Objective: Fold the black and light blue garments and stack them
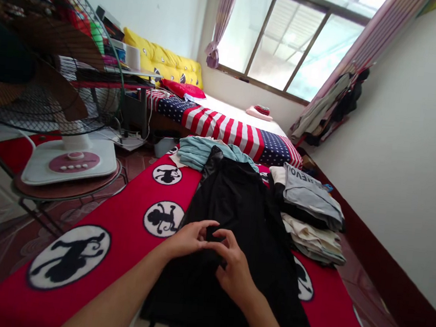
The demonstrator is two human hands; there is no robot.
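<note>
A black long-sleeved garment (237, 201) is spread out on the red bed cover, with a shinier black part along its upper left side. Just above its middle, my left hand (191, 238) curves inward, index finger and thumb apart. My right hand (234, 268) faces it with bent fingers, its thumb standing away from them. The fingertips of the two hands meet or nearly meet, and only black cloth shows in the gap between them. I cannot tell whether any fingertip touches the garment.
Folded light-blue clothes (199, 151) lie beyond the garment. A stack of folded clothes (310, 203) sits to the right. At left, a fan (72, 159) stands on a round stool (65, 190). A second bed (221, 128) is under the window, and clothes hang (335, 103) by the right wall.
</note>
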